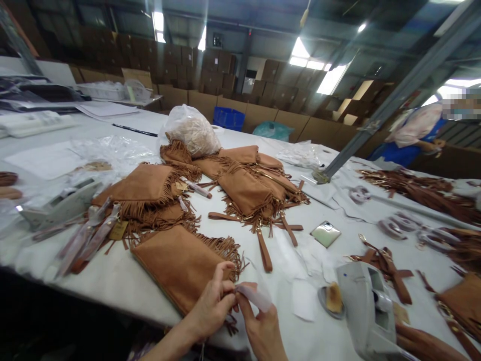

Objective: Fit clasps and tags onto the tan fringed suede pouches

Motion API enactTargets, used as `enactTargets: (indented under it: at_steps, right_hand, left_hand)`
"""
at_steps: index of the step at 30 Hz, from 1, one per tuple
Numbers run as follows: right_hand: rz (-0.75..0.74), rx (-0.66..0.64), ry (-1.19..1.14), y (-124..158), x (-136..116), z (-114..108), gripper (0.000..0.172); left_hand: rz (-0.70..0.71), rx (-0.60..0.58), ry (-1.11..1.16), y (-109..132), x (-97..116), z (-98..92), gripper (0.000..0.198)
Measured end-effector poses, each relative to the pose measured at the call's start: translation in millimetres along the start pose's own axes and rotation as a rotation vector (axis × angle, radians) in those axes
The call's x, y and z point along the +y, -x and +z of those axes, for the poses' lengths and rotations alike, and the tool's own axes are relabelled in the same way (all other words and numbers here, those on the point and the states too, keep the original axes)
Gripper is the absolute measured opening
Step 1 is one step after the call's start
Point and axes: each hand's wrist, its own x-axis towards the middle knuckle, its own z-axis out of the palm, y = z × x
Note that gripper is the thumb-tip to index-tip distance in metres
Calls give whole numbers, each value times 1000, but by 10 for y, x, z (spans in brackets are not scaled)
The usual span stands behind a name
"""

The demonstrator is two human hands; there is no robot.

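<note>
At the table's near edge my left hand (pixel 212 306) and my right hand (pixel 263 328) meet, both pinching a small piece of clear film or tape (pixel 255 295). Right beside them lies a tan suede fringed pouch (pixel 180 263), flat on the white table (pixel 112 281). My left fingers curl over the pouch's fringed corner. Whether the film is stuck to the pouch, I cannot tell.
More fringed pouches lie in piles (pixel 150 193) (pixel 248 188), with loose brown straps (pixel 263 248). A grey tape dispenser (pixel 366 306) stands at the right, another (pixel 60 205) at the left. A plastic bag (pixel 191 130), a phone (pixel 325 233) and a slanting steel post (pixel 376 120) are behind. Another person (pixel 417 133) stands far right.
</note>
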Motion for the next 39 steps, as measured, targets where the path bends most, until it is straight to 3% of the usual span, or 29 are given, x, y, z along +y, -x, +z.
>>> enactTargets:
  at_steps: [4,7,11,17,21,26,30,32,34,37,39]
  right_hand:
    - [-18,164,34,-5,-80,-43,26]
    - [-58,152,21,26,-172,-51,24]
    - [-148,100,-29,161,-65,102,18]
    - [-252,28,126,269,254,288,16]
    - [-233,136,163,257,105,253,16]
    - [-664,65,328,277,92,356,20]
    - [-773,66,426,365,284,500,28]
    - [-804,82,487,416,322,550,32]
    - [-847,78,542,462,322,620,32]
    - [-894,15,550,548,326,802,29]
    - [-878,-30,486,644,358,929,28]
  left_hand:
    - [-31,-21,-361,153,102,-149,44]
    - [-56,-63,-595,319,85,-222,14]
    - [-68,-51,-526,410,4,-205,14]
    - [-14,-25,-540,346,59,-205,4]
    - [22,-13,-423,300,228,-232,26]
    - [54,29,-438,399,204,-251,24]
    - [26,87,-315,591,46,-318,18]
    - [-35,149,-168,721,34,-404,22]
    - [-205,175,2,885,61,-509,31]
    - [-506,25,137,1166,82,-645,49]
    - [-576,-37,68,1333,38,-717,48]
